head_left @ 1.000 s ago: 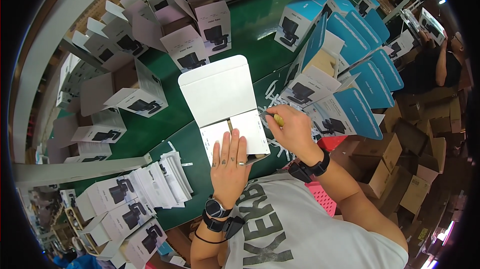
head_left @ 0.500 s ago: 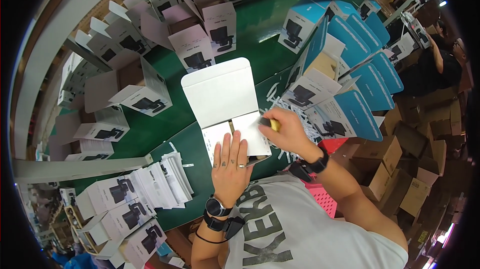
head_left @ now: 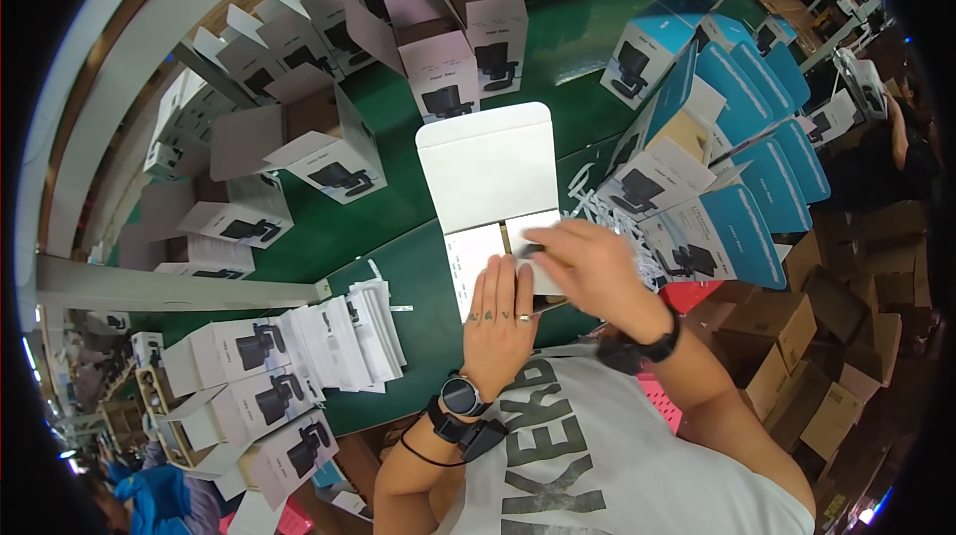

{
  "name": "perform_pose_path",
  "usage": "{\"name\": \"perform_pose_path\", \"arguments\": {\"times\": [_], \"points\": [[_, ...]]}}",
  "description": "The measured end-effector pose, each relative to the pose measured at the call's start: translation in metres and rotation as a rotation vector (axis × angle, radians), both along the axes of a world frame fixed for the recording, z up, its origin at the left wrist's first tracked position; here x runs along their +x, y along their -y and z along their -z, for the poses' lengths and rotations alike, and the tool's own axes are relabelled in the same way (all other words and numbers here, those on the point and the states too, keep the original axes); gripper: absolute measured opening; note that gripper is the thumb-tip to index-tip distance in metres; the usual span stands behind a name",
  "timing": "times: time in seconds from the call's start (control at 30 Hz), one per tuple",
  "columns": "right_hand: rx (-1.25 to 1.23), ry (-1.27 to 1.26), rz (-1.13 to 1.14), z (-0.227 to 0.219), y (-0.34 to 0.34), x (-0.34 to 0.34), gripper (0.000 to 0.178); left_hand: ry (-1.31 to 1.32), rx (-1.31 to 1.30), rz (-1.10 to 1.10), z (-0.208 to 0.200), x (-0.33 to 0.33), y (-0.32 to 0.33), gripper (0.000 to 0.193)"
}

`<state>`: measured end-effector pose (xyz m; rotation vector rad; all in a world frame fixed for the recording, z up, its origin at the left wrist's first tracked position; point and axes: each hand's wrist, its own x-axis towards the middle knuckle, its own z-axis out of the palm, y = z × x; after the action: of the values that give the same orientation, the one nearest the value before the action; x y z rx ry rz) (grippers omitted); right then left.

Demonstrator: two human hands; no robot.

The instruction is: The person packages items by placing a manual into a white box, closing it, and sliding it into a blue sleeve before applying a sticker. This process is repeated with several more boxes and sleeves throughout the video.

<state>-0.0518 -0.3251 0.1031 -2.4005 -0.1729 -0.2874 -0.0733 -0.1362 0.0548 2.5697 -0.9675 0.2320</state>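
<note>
Both hands on an open white box (head_left: 488,171) on the green table (head_left: 398,226)
Left hand (head_left: 501,321) lies flat, fingers spread, on the box; right hand (head_left: 588,271) is blurred, grip unclear.

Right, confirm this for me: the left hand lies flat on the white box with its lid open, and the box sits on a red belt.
One thing is wrong: the belt is green, not red, as the head view shows. The rest stands: the left hand lies flat on the white box, whose lid is open, and the box sits on that green belt.
</note>
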Motion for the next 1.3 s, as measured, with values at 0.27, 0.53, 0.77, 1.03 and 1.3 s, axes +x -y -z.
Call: {"name": "perform_pose_path", "arguments": {"times": [0.27, 0.53, 0.77, 1.03, 1.3], "points": [[-0.101, 0.104, -0.012, 0.023, -0.091, 0.052, 0.013, 0.184, -0.176, 0.128, 0.042, 0.008, -0.047, 0.039], [-0.042, 0.071, -0.018, 0.032, -0.105, 0.045, 0.013, 0.187, -0.188, 0.129, 0.044, 0.009, -0.056, 0.032], [-0.001, -0.027, -0.074, 0.026, -0.115, 0.056, 0.017, 0.139, -0.164, 0.137, 0.045, 0.009, -0.062, 0.038], [0.198, 0.125, 0.123, 0.003, -0.063, 0.043, 0.023, 0.124, -0.180, 0.106, 0.024, 0.014, -0.063, 0.045], [0.250, -0.126, 0.115, -0.004, -0.002, 0.075, 0.043, 0.054, -0.076, 0.152, 0.003, 0.013, -0.066, 0.064]]}}
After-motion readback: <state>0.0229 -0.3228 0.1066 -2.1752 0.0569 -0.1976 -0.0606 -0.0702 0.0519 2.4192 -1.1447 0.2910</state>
